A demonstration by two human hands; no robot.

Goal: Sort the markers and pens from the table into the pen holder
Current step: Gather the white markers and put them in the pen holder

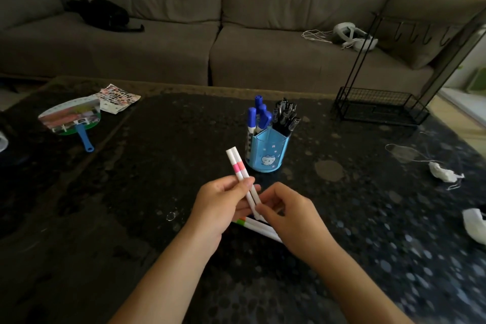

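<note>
Two white markers with pink bands stand tilted up in my left hand, which is shut around their lower halves. My right hand pinches the lower ends of the same markers. Under my hands, a few more white markers with green and orange bands lie on the dark table. The blue pen holder stands just beyond my hands, with blue-capped markers in its left compartment and black pens in its right one.
A hand fan and a sticker sheet lie at the table's far left. A black wire rack stands at the far right. Crumpled white tissues and a cord lie to the right. A grey sofa runs behind the table.
</note>
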